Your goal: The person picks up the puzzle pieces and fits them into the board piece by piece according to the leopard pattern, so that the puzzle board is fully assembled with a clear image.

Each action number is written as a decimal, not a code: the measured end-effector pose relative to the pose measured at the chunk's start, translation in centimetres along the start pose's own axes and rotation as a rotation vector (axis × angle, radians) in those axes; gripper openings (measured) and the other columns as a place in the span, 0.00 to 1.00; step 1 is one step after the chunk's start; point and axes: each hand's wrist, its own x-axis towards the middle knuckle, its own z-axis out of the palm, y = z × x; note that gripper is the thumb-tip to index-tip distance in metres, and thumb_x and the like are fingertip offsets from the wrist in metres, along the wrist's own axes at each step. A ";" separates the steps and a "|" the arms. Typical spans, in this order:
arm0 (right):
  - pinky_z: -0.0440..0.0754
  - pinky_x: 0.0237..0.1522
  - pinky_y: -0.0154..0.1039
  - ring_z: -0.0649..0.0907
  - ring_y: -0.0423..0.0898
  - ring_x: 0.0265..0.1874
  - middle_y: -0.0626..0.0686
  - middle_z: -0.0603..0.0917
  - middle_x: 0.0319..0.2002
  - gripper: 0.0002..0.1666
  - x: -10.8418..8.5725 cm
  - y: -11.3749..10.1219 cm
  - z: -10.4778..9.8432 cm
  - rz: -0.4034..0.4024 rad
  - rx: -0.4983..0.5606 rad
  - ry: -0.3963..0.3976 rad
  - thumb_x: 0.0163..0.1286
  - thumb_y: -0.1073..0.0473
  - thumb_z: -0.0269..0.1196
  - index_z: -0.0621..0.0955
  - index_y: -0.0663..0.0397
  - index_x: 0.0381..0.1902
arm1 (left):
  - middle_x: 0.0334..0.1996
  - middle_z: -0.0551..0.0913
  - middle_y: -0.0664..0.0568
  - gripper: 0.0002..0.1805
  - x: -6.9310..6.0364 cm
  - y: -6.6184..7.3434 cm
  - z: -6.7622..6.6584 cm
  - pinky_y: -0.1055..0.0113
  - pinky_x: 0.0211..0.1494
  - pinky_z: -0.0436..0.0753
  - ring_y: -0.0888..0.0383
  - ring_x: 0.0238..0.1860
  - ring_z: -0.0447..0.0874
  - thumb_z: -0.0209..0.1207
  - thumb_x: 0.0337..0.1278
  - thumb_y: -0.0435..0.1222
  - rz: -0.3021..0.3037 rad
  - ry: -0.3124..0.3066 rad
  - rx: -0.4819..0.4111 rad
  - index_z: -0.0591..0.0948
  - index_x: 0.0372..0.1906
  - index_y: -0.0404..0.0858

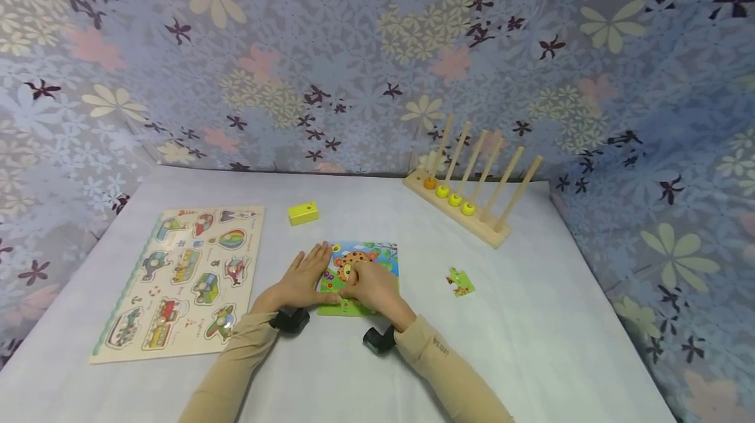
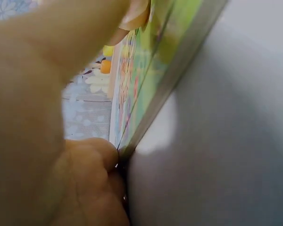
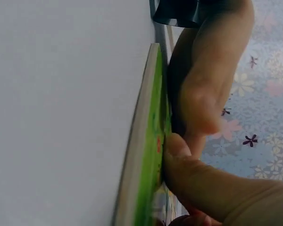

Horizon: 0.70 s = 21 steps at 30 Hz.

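Observation:
A jigsaw puzzle (image 1: 386, 254) with a spotted cartoon animal on green ground lies in its thin tray in the middle of the table. My left hand (image 1: 303, 279) rests along its left edge, fingers straight and thumb reaching across its lower part. In the left wrist view, the fingers touch the tray's side edge (image 2: 155, 101). My right hand (image 1: 374, 286) is over the puzzle with its fingers bent. Its thumb (image 3: 179, 150) presses on the picture in the right wrist view; whether a piece is between the fingers is hidden. One loose puzzle piece (image 1: 461, 282) lies to the right.
A wooden board with vehicle pictures (image 1: 250, 239) lies on the left. Behind the puzzle is a yellow block (image 1: 303, 214). At the back right stands a wooden peg rack (image 1: 498, 237) with tall rods and several orange and yellow beads. Floral cloth (image 1: 354, 82) hangs behind the table.

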 end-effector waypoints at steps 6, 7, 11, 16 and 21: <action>0.69 0.19 0.30 0.72 0.38 0.19 0.45 0.79 0.24 0.13 0.0 1.4 -0.9 -0.024 0.184 -0.096 0.59 0.50 0.71 0.79 0.49 0.25 | 0.77 0.41 0.34 0.57 -0.1 0.1 0.3 0.39 0.77 0.39 0.38 0.78 0.38 0.64 0.55 0.52 -0.008 0.008 -0.003 0.44 0.75 0.26; 0.69 0.21 0.31 0.72 0.39 0.20 0.46 0.80 0.25 0.12 0.1 2.0 -1.6 -0.022 0.254 -0.127 0.61 0.51 0.69 0.80 0.51 0.28 | 0.77 0.40 0.34 0.59 0.0 0.1 0.4 0.38 0.77 0.39 0.37 0.78 0.37 0.65 0.54 0.53 -0.007 0.005 -0.002 0.44 0.75 0.26; 0.68 0.24 0.32 0.69 0.40 0.20 0.53 0.82 0.35 0.17 -0.1 5.1 -5.4 0.015 0.550 -0.175 0.69 0.54 0.63 0.80 0.61 0.48 | 0.77 0.39 0.35 0.63 0.2 0.3 0.7 0.40 0.78 0.38 0.39 0.78 0.36 0.67 0.49 0.56 -0.022 -0.007 0.015 0.42 0.75 0.27; 0.68 0.26 0.35 0.75 0.44 0.29 0.58 0.79 0.55 0.33 -2.4 10.7 -10.3 0.026 0.661 -0.067 0.70 0.53 0.61 0.67 0.61 0.68 | 0.77 0.39 0.36 0.64 0.2 0.6 0.5 0.41 0.78 0.38 0.40 0.79 0.36 0.67 0.47 0.57 -0.038 -0.002 0.030 0.43 0.75 0.28; 0.77 0.48 0.33 0.75 0.52 0.63 0.65 0.70 0.68 0.39 -6.0 17.1 -12.3 0.017 0.601 -0.074 0.71 0.55 0.59 0.59 0.58 0.74 | 0.77 0.40 0.36 0.64 0.1 0.7 0.2 0.41 0.78 0.38 0.40 0.78 0.37 0.68 0.46 0.56 -0.048 0.002 0.023 0.43 0.75 0.27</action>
